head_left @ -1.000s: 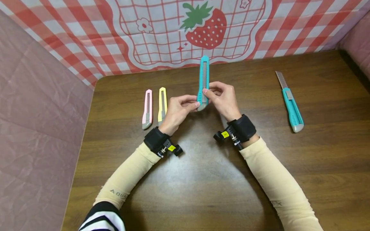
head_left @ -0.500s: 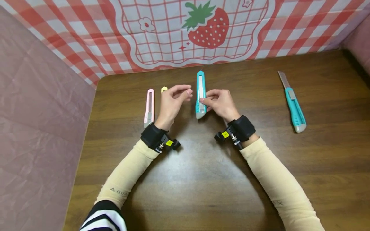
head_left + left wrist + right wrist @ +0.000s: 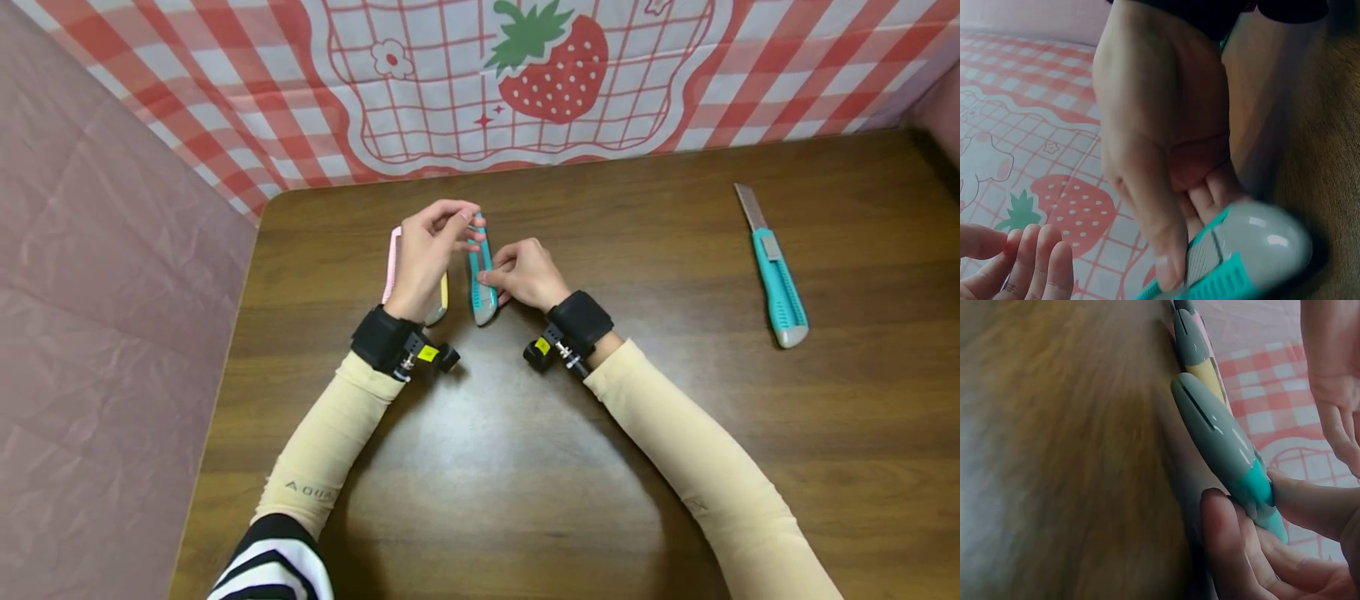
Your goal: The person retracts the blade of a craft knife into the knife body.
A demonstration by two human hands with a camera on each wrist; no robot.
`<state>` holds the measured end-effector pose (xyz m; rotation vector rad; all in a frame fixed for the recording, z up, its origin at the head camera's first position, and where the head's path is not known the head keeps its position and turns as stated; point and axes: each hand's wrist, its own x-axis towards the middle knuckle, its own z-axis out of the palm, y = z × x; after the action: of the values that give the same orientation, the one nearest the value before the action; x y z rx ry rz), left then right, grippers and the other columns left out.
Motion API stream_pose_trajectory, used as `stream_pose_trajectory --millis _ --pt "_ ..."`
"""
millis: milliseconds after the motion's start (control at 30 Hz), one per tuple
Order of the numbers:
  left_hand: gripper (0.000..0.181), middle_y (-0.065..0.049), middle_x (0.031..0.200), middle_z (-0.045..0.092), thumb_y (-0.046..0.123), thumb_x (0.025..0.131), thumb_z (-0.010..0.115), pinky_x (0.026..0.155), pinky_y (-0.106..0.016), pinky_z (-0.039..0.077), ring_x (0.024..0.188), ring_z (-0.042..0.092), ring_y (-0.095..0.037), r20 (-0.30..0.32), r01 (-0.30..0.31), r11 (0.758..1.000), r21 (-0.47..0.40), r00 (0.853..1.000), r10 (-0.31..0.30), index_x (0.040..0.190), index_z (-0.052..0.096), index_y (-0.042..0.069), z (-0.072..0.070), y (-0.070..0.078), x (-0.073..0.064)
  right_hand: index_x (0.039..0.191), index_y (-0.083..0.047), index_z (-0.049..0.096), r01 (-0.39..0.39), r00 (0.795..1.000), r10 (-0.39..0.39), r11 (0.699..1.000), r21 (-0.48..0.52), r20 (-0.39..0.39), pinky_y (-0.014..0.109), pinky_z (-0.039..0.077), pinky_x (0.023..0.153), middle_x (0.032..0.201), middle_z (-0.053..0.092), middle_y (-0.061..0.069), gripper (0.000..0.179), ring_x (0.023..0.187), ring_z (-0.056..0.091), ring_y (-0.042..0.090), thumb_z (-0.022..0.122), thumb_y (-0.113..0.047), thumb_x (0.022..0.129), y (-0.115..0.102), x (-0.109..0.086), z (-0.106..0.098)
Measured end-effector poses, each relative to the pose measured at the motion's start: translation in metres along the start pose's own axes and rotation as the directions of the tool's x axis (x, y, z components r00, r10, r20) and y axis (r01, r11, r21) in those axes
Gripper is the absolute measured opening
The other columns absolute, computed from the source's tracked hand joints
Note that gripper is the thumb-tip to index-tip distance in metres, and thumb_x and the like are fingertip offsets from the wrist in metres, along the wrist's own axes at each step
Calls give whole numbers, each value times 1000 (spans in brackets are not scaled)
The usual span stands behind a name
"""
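Note:
Between thumb and fingers, my right hand (image 3: 531, 273) pinches a teal box cutter (image 3: 483, 260) with a grey end cap; no blade sticks out in the head view. The right wrist view has this box cutter (image 3: 1229, 440) close up, just over the wooden table. My left hand (image 3: 424, 254) hovers beside its far end, fingers loosely bent and holding nothing. Under the left hand lie a pink box cutter (image 3: 391, 265) and a yellow box cutter (image 3: 444, 292), both partly hidden. Whether the left fingertips touch the teal one, I cannot tell.
A second teal box cutter (image 3: 780, 287) lies at the right of the wooden table (image 3: 630, 217), its blade (image 3: 750, 207) extended and pointing away. A red-and-white checked cloth with a strawberry (image 3: 558, 79) hangs along the table's back edge.
The left hand has let go of the teal box cutter and moved left over the pink and yellow ones. The right hand has carried it left and down toward the table.

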<state>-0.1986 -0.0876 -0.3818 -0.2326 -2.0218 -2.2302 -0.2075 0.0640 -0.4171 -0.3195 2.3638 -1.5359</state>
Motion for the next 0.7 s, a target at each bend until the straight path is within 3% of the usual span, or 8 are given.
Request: stream_pose_trajectory --millis 300,700 --pt "15 -16 85 66 10 94 54 68 -34 59 78 62 -33 5 20 1000 2 1000 -20 99 65 0 1 0 -1 81 0 65 -36 999 34 998 -45 -25 26 57 43 62 67 13 17 51 63 21 72 -15 80 -5 5 5" --pt "17 -17 87 65 9 95 52 68 -33 59 81 60 -39 7 56 998 11 998 -56 101 64 -1 0 0 0 69 -2 63 -70 995 55 975 -210 -77 20 50 33 50 61 11 20 42 59 20 71 -16 79 -10 10 9"
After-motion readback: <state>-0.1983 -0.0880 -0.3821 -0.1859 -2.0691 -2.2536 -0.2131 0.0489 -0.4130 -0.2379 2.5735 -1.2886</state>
